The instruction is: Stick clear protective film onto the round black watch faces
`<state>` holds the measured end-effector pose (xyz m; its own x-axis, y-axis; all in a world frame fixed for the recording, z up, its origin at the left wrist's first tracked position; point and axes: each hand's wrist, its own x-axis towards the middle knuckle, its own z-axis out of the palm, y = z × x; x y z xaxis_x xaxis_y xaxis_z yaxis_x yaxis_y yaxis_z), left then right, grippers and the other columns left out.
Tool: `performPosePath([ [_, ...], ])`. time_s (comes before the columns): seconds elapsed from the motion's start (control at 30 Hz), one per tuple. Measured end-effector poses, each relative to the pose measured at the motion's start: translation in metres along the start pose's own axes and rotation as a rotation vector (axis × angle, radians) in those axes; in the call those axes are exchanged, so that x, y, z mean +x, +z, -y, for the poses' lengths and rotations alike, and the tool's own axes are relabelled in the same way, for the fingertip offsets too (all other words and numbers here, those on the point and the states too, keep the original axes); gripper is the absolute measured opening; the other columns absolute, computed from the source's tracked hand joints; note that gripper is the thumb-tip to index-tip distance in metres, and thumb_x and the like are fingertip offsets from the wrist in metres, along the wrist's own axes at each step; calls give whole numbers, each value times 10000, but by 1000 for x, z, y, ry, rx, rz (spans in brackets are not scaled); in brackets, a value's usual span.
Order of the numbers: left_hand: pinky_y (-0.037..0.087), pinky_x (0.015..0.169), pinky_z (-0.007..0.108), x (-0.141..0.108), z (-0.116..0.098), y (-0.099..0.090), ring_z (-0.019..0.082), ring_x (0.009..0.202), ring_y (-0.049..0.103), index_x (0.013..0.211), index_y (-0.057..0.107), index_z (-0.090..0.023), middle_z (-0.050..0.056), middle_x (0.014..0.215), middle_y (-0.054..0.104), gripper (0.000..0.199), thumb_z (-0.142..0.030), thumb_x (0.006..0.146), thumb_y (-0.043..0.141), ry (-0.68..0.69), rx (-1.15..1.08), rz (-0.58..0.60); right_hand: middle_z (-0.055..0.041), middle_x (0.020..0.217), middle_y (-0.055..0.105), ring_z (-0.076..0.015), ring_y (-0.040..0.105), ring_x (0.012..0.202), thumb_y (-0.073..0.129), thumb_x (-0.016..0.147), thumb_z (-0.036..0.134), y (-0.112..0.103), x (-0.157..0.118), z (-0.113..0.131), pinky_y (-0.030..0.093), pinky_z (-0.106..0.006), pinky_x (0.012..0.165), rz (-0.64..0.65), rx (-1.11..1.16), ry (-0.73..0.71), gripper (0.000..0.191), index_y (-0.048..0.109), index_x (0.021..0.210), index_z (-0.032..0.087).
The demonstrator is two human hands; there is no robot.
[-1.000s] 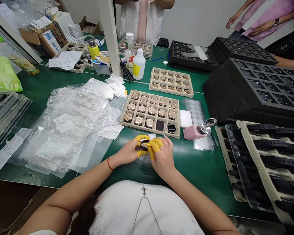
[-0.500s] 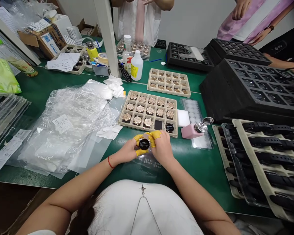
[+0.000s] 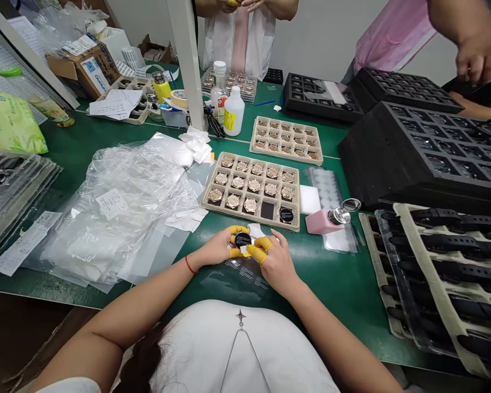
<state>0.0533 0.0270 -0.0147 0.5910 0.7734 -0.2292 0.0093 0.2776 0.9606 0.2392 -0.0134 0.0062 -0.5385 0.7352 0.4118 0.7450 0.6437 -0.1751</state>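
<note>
Yellow finger cots cover fingers of both my hands. My left hand [image 3: 225, 244] grips a round watch head [image 3: 243, 240] by its rim, its black face with small white print turned up. My right hand [image 3: 272, 252] pinches a small white wipe [image 3: 254, 231] against the near right side of the watch head. Just beyond them lies a beige compartment tray [image 3: 213, 192] of rose-gold watch heads. In its front row, one compartment [image 3: 268, 210] shows only a dark bottom, and the one right of it holds a black-faced watch head [image 3: 286, 215].
A pink pump bottle [image 3: 318, 222] and a white pad [image 3: 310, 199] stand right of the tray. Clear plastic bags [image 3: 118, 207] spread at left. Strap trays [image 3: 429, 273] and a black foam block [image 3: 376, 158] fill the right. A co-worker's hand [image 3: 480, 60] reaches in at upper right.
My right hand has shifted right and slightly nearer, and its fingers now press a white wipe at the watch head's side. The co-worker's hand at upper right has come further in.
</note>
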Motion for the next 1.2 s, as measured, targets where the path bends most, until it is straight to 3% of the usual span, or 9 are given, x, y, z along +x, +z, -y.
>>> performPosePath([
  [0.2, 466, 702, 253, 0, -3, 0, 135, 777, 571, 1085, 510, -151, 39, 919, 593, 517, -259, 646, 761, -2, -6, -31, -37, 845, 612, -186, 490, 825, 425, 850, 64, 4, -8, 5, 283, -454, 1009, -18, -43, -28, 274, 641, 914, 221],
  [0.37, 477, 720, 261, -1, 2, 1, 143, 815, 582, 1101, 497, -169, 42, 960, 584, 528, -261, 653, 761, 34, 25, -49, -46, 860, 617, -201, 503, 822, 405, 857, 92, 5, -13, 4, 333, -473, 975, -29, 59, 61, 278, 629, 947, 230],
  [0.5, 485, 805, 320, -1, 5, 1, 175, 896, 620, 1111, 450, -204, 47, 995, 595, 495, -287, 706, 722, 72, -28, -66, -90, 1009, 620, -236, 528, 941, 417, 883, 221, 1, -22, -22, 429, -443, 889, -138, 239, 385, 286, 545, 1138, 205],
  [0.57, 481, 829, 345, -1, 5, -1, 185, 902, 634, 1108, 435, -207, 43, 961, 610, 492, -275, 710, 717, 49, -28, -47, -126, 1054, 611, -275, 527, 951, 430, 869, 269, -1, -27, -39, 453, -464, 823, -68, 192, 586, 343, 531, 1184, 179],
  [0.63, 483, 827, 353, -1, 4, -3, 191, 895, 643, 1106, 428, -213, 36, 939, 619, 505, -263, 701, 725, 30, -18, -38, -160, 1049, 604, -313, 516, 937, 438, 844, 281, -2, -30, -53, 443, -506, 800, 26, 95, 678, 360, 574, 1149, 147],
  [0.73, 489, 810, 342, -1, 4, -4, 192, 891, 647, 1116, 427, -221, 33, 941, 624, 522, -275, 695, 730, 33, -5, -40, -163, 1061, 600, -315, 499, 980, 421, 843, 280, -2, -27, -56, 423, -506, 849, 11, 120, 669, 342, 614, 1088, 141],
  [0.87, 495, 732, 286, -3, 4, -1, 168, 828, 640, 1129, 454, -212, 31, 942, 622, 529, -288, 687, 735, 54, 35, -63, -92, 1062, 618, -249, 530, 1010, 359, 891, 293, 3, -7, -32, 420, -434, 898, -30, 420, 612, 346, 580, 1147, 216],
  [1.03, 491, 769, 286, -5, 1, 1, 169, 880, 625, 1175, 462, -209, 57, 1031, 625, 517, -245, 720, 703, 126, 68, -34, -39, 910, 627, -196, 575, 836, 458, 864, 328, 17, 24, -6, 475, -351, 772, 77, 667, 540, 405, 492, 1258, 242],
  [1.2, 485, 805, 357, -5, -1, -3, 189, 836, 649, 1341, 301, -182, 47, 823, 686, 683, -283, 769, 660, 106, 35, -58, -43, 831, 625, -172, 570, 722, 433, 873, 321, 21, 46, -52, 480, -310, 679, -75, 455, 622, 315, 581, 1118, 189],
])
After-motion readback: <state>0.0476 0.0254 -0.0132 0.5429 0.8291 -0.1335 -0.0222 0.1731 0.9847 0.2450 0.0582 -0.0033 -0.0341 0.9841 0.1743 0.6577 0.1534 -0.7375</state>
